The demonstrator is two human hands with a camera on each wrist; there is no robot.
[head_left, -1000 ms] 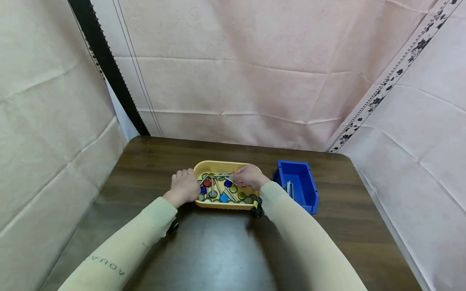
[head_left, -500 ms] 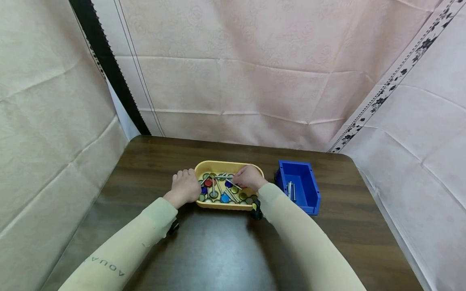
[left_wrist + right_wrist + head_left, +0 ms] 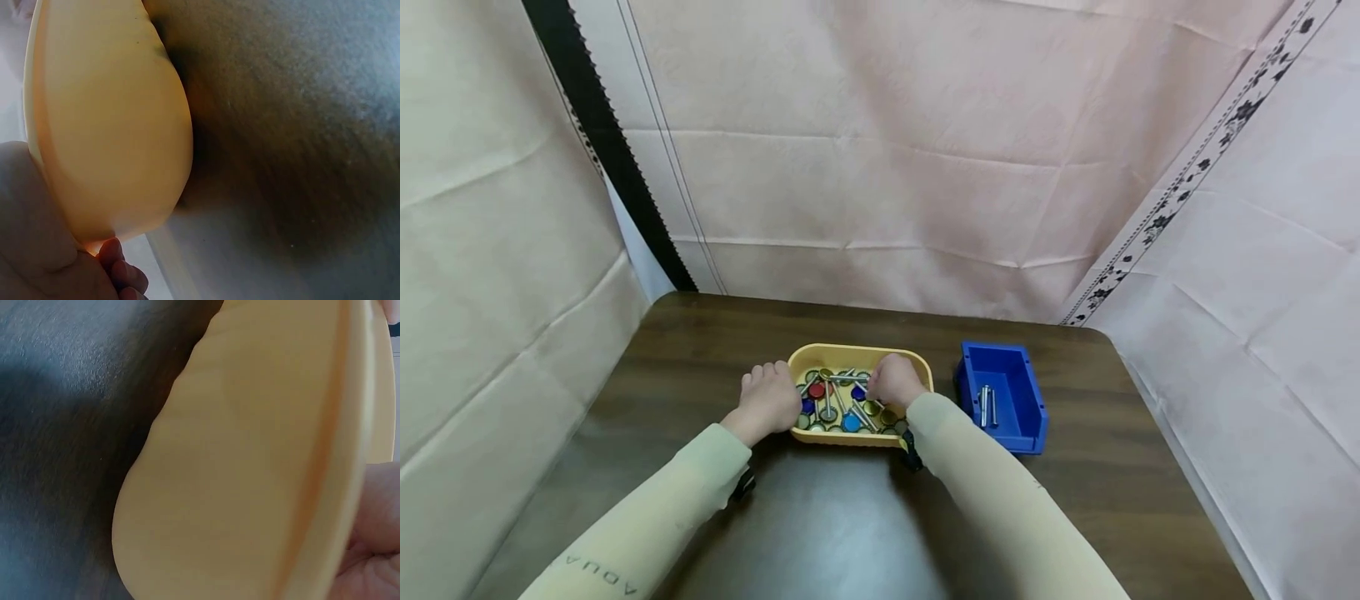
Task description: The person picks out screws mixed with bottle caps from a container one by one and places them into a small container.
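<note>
A yellow tray (image 3: pixel 850 440) holds silver bolts (image 3: pixel 847 379) and round pieces in red, blue and gold. My left hand (image 3: pixel 767 398) grips its left end; in the left wrist view, fingers of that hand (image 3: pixel 56 250) curl by the tray's rim (image 3: pixel 112 125). Over the right part of the tray, my right hand (image 3: pixel 897 382) reaches down with its fingertips at the bolts. Whether those fingers pinch a bolt is hidden. The right wrist view shows the tray's outer wall (image 3: pixel 237 456) with part of my right hand (image 3: pixel 372 550) behind the rim.
To the right of the tray, a blue bin (image 3: pixel 1018 400) stands on the brown wooden table (image 3: pixel 835 517) with a few silver bolts (image 3: pixel 988 406) inside. Pale cloth hangs behind the table and at both sides.
The head view has shifted a little, so the table lies lower and further left in it. My right hand has dipped slightly towards the bolts. My left hand keeps its grip.
</note>
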